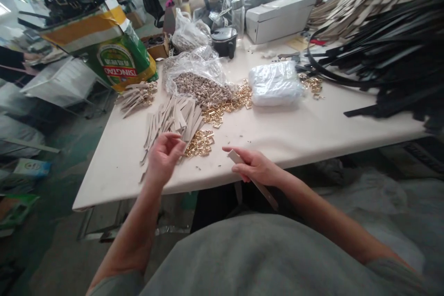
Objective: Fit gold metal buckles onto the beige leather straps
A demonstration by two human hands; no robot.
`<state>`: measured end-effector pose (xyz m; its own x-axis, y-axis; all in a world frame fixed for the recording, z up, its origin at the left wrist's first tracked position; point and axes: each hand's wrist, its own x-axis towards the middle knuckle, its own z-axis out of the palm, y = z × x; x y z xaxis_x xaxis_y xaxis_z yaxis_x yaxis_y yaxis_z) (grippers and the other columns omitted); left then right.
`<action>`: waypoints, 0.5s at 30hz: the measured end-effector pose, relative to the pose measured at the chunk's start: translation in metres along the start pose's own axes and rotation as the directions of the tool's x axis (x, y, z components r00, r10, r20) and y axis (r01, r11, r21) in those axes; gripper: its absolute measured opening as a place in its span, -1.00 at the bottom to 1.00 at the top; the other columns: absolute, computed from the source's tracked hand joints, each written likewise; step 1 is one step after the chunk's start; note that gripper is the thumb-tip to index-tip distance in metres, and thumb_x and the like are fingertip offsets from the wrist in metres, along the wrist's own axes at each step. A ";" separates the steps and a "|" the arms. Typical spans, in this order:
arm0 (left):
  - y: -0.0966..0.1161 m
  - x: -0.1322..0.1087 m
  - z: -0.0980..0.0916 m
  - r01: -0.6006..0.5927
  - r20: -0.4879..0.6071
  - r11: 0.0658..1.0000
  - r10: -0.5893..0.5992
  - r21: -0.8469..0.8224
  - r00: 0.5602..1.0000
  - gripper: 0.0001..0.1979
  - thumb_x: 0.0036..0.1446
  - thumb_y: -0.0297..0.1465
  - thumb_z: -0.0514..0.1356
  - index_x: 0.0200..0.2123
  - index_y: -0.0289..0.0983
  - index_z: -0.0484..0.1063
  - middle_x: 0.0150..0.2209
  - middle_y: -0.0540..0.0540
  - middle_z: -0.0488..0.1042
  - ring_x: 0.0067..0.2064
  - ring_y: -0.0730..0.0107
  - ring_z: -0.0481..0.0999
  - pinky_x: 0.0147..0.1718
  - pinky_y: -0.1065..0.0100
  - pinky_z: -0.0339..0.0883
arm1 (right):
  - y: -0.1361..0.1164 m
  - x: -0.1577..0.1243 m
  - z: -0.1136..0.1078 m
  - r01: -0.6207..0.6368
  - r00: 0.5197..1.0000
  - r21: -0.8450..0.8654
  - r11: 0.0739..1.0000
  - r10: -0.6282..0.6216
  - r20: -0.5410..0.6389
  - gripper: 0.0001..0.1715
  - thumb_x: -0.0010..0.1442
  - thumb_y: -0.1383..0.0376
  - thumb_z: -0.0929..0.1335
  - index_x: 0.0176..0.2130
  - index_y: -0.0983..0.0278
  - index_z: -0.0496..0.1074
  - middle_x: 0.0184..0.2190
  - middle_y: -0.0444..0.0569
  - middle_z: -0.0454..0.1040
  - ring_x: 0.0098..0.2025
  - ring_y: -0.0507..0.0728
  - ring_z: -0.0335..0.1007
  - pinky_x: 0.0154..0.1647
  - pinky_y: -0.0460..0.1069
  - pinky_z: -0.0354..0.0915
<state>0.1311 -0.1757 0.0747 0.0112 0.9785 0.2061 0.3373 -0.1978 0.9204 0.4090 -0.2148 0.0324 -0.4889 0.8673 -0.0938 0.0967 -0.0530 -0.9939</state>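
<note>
My right hand (255, 165) is closed around a beige leather strap (262, 189) over the table's front edge. One end of the strap sticks out past the fingers, and the other hangs down toward my lap. My left hand (164, 156) has its fingers curled toward the thumb, in front of a pile of beige strips (176, 118). Whether something small is pinched in it is hidden. Just right of that hand lies a heap of gold buckles (200, 143). More gold buckles (239, 97) spread behind, beside a plastic bag (197, 67) spilling small beige loops (204, 89).
A clear-wrapped white packet (275, 84) sits mid-table. Black straps (378, 64) overhang the right side. At the back stand a white box (280, 17) and a dark mug (224, 41). A green and yellow carton (111, 51) rises at the left corner, near loose strips (137, 97).
</note>
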 end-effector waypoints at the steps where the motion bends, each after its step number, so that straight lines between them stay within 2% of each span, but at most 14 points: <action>1: 0.007 -0.017 0.017 0.049 0.107 0.997 -0.042 -0.063 0.993 -0.69 0.05 -0.23 0.34 -0.21 -0.26 0.40 -0.45 0.04 0.45 -0.48 0.50 0.43 -0.50 0.47 0.31 | -0.002 0.001 0.005 -0.002 1.000 0.002 1.000 0.002 0.030 -0.26 0.19 0.29 0.38 0.32 0.24 0.24 -0.67 -0.33 0.32 -0.65 -0.03 0.24 -0.59 -0.13 0.21; 2: 0.011 -0.031 0.034 0.094 0.187 0.989 -0.072 -0.113 0.980 -0.69 0.03 -0.25 0.36 -0.23 -0.26 0.39 -0.46 0.05 0.44 -0.47 0.50 0.43 -0.49 0.48 0.31 | -0.004 0.001 0.010 0.000 0.999 -0.004 1.000 0.000 0.054 -0.24 0.18 0.29 0.39 0.33 0.23 0.23 -0.67 -0.33 0.32 -0.65 -0.03 0.25 -0.59 -0.14 0.21; 4: 0.015 -0.050 0.061 0.157 0.271 0.971 -0.105 -0.178 0.957 -0.70 0.01 -0.29 0.37 -0.24 -0.26 0.37 -0.47 0.06 0.43 -0.46 0.51 0.42 -0.47 0.48 0.31 | -0.004 0.003 0.018 0.015 0.996 -0.028 0.999 -0.012 0.092 -0.25 0.19 0.29 0.39 0.33 0.23 0.24 -0.67 -0.33 0.33 -0.65 -0.03 0.26 -0.60 -0.14 0.21; 7: 0.016 -0.061 0.083 0.213 0.271 0.948 -0.146 -0.236 0.951 -0.75 0.02 -0.33 0.34 -0.27 -0.26 0.35 -0.50 0.10 0.38 -0.51 0.55 0.39 -0.52 0.50 0.25 | -0.005 0.001 0.024 0.034 0.991 -0.043 0.999 -0.028 0.130 -0.23 0.19 0.31 0.39 0.34 0.22 0.22 -0.67 -0.34 0.31 -0.65 -0.03 0.25 -0.58 -0.14 0.21; 9: 0.016 -0.063 0.086 0.262 0.232 0.922 -0.198 -0.286 0.952 -0.74 0.03 -0.34 0.32 -0.23 -0.26 0.35 -0.52 0.13 0.36 -0.55 0.55 0.39 -0.54 0.50 0.26 | -0.004 -0.003 0.024 0.030 0.994 -0.048 0.998 -0.024 0.111 -0.14 0.15 0.33 0.41 0.37 0.21 0.16 -0.64 -0.35 0.30 -0.61 -0.04 0.23 -0.54 -0.14 0.22; 11: 0.014 -0.063 0.084 0.313 0.204 0.886 -0.254 -0.344 0.945 -0.65 0.03 -0.31 0.30 -0.12 -0.26 0.33 -0.52 0.13 0.37 -0.56 0.53 0.43 -0.54 0.48 0.29 | -0.003 -0.010 0.023 0.032 0.999 -0.118 0.993 -0.028 0.028 -0.14 0.12 0.33 0.44 0.35 0.24 0.20 -0.57 -0.31 0.33 -0.54 -0.02 0.26 -0.48 -0.12 0.23; 15: 0.009 -0.068 0.076 0.370 0.179 0.815 -0.323 -0.446 0.929 -0.50 0.04 -0.31 0.30 0.05 -0.27 0.29 -0.47 0.12 0.41 -0.55 0.53 0.47 -0.55 0.49 0.30 | 0.004 -0.023 0.024 0.026 0.977 -0.342 0.939 -0.097 -0.190 -0.50 0.12 0.31 0.46 0.07 0.26 0.47 -0.37 -0.14 0.48 -0.35 0.05 0.39 -0.30 -0.05 0.29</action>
<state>0.2044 -0.2394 0.0436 0.0700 0.9837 -0.1657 -0.1408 0.1742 0.9746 0.3998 -0.2465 0.0289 -0.3221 0.9466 0.0153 0.3748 0.1424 -0.9161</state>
